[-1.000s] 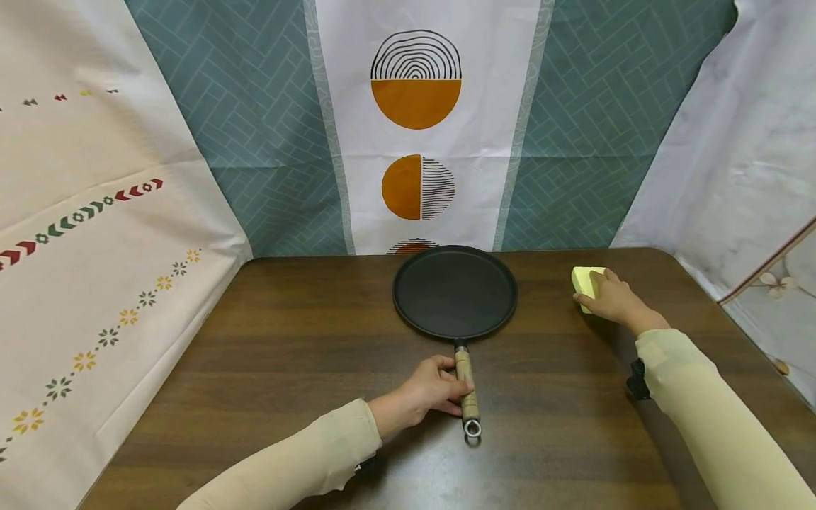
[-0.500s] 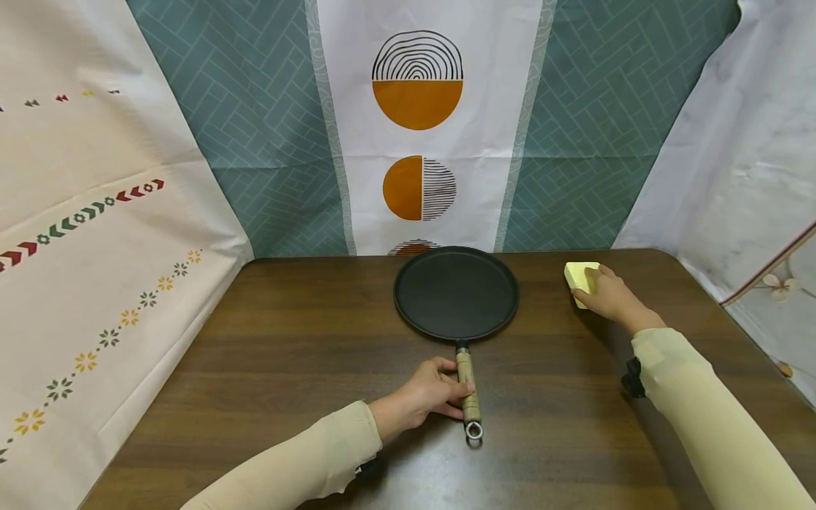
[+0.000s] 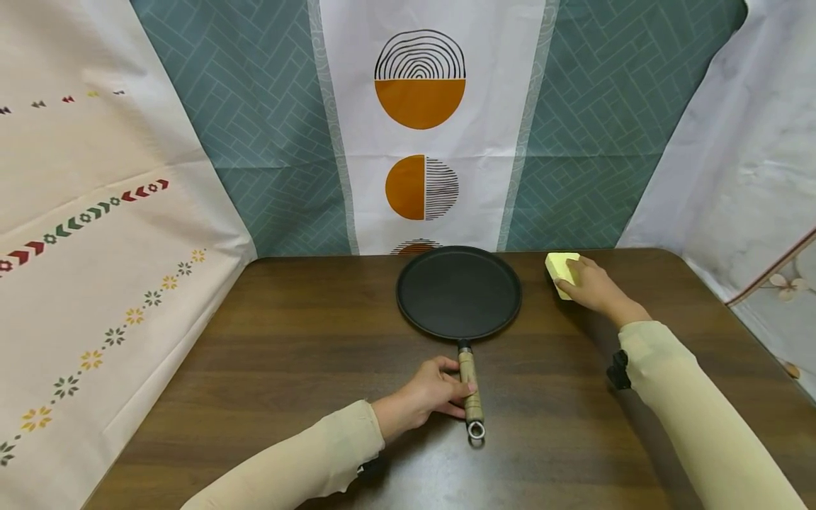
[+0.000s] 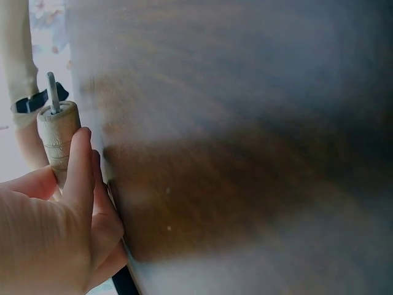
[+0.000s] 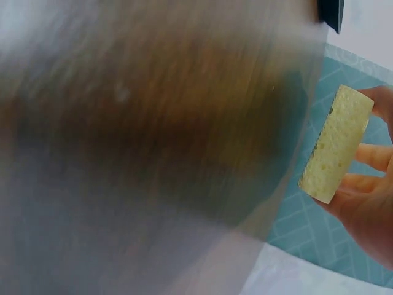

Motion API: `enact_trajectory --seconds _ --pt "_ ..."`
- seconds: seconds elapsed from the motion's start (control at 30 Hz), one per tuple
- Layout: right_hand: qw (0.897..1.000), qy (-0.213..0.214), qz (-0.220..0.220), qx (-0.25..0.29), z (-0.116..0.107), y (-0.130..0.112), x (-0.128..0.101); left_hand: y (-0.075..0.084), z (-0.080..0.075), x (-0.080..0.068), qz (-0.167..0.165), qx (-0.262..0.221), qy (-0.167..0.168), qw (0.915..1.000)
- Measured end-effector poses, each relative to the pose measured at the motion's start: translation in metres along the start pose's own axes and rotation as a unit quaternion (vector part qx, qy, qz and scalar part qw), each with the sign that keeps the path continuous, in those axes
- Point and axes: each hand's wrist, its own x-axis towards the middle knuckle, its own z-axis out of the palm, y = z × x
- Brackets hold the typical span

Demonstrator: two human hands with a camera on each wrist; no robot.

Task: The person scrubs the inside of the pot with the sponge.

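Note:
A round, flat black griddle pan [image 3: 459,292] lies on the brown wooden table, its wooden handle [image 3: 469,375] pointing toward the person. The left hand [image 3: 428,393] grips that handle from the left side, near its middle. In the left wrist view, thumb and fingers close round the handle [image 4: 56,138], and the metal hanging ring [image 4: 53,92] shows at its end. To the right of the pan, the right hand [image 3: 591,285] pinches a yellow sponge [image 3: 563,273] between thumb and fingers. The right wrist view shows the sponge's porous side [image 5: 338,144] raised over the table, with a thin darker layer along one edge.
The wooden table [image 3: 287,340] ends at a teal and white patterned cloth [image 3: 427,142] just behind the pan. A cream embroidered cloth [image 3: 115,283] hangs at the left side, and a pale marbled one [image 3: 752,177] at the right.
The right hand has carried the sponge left and slightly farther back, closer to the pan's right rim. The left hand and the pan stay in place.

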Motion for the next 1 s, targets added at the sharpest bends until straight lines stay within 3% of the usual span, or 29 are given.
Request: enact_trajectory --seconds 0.47,1.0 --pt "0.999 0.008 -0.035 0.031 0.012 -0.033 0.018 0.000 0.000 0.000 -0.005 0.003 0.004 1.0000" --pt "0.997 -0.012 -0.063 0.051 0.028 -0.074 0.041 0.005 0.000 0.000 -0.014 0.011 -0.006 0.9998"
